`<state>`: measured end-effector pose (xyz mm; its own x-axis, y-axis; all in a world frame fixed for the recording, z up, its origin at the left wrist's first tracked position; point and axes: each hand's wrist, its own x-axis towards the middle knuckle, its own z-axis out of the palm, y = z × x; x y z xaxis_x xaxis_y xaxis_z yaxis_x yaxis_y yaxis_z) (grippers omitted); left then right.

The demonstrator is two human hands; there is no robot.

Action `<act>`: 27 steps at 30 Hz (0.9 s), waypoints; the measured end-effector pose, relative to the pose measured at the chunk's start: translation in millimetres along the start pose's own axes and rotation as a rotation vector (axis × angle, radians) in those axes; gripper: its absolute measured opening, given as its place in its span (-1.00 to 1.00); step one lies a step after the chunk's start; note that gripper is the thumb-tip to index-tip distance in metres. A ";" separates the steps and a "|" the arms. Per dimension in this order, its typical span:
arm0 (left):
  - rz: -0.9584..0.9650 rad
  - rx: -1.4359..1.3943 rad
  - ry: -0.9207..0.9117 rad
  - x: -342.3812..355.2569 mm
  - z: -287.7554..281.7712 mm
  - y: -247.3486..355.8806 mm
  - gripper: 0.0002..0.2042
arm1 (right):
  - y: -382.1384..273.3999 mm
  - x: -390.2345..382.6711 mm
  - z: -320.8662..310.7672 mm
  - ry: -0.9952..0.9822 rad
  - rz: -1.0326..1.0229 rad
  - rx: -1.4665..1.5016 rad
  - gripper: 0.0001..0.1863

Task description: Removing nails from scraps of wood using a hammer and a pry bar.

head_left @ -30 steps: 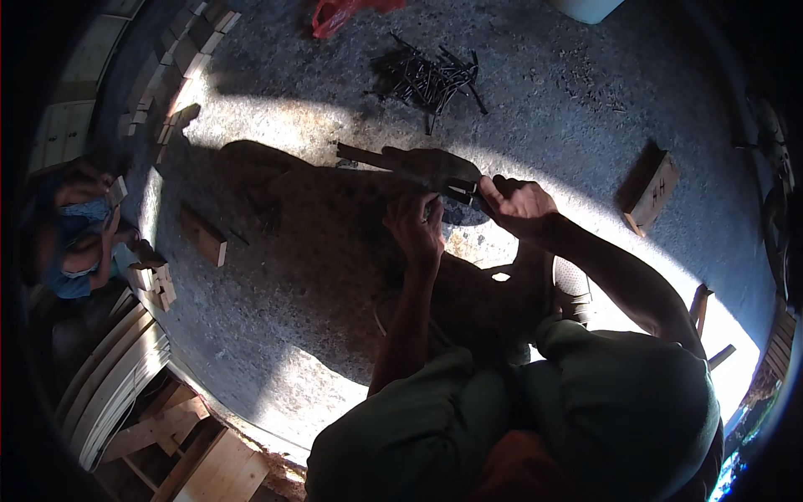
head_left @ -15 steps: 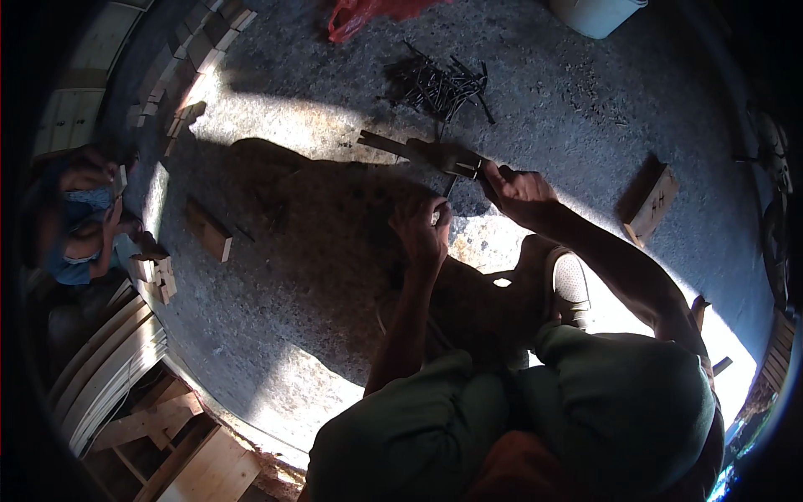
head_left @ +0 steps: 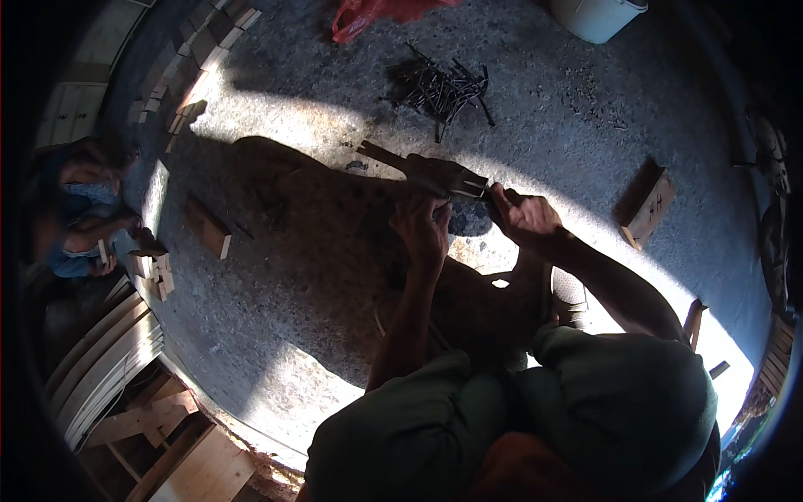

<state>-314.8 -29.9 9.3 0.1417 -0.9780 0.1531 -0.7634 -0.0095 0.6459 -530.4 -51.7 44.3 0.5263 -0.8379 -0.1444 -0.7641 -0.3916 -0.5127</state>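
Over mottled concrete (head_left: 544,109), right grip (head_left: 531,217) clasps a dark tool (head_left: 474,189); left grip (head_left: 420,228) curls, contents unclear

Rods (head_left: 439,90) on floor (head_left: 544,125) beyond left hand (head_left: 421,227) — bag (head_left: 381,15) behind them, bucket (head_left: 598,20) right of bag, block (head_left: 652,209) far right

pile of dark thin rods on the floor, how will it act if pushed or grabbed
The pile of dark thin rods would probably spread rather than slide as one, since its pieces lie jumbled. Each piece is likely stiff, being mostly straight. Lifting one might drag others along, as they cross over each other.
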 end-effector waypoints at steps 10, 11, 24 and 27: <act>-0.147 0.055 -0.126 14.1 -10.6 8.2 -0.78 | -18.6 14.2 -15.1 0.248 -0.054 -0.238 -0.65; -0.157 0.055 -0.130 15.1 -11.1 8.7 -0.77 | -21.0 12.8 -17.0 0.273 -0.024 -0.210 -0.69; -0.163 0.065 -0.185 17.8 -6.8 0.0 -0.81 | 12.1 6.1 4.9 0.390 -0.203 -0.245 -0.49; -0.123 0.007 -0.235 14.1 -13.9 6.3 -0.83 | -6.7 8.6 -27.6 0.278 0.155 0.008 -0.60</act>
<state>-308.9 -40.8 25.9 0.0839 -0.9909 -0.1049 -0.7540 -0.1319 0.6434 -531.0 -66.7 69.9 0.2806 -0.9597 0.0147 -0.8237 -0.2487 -0.5096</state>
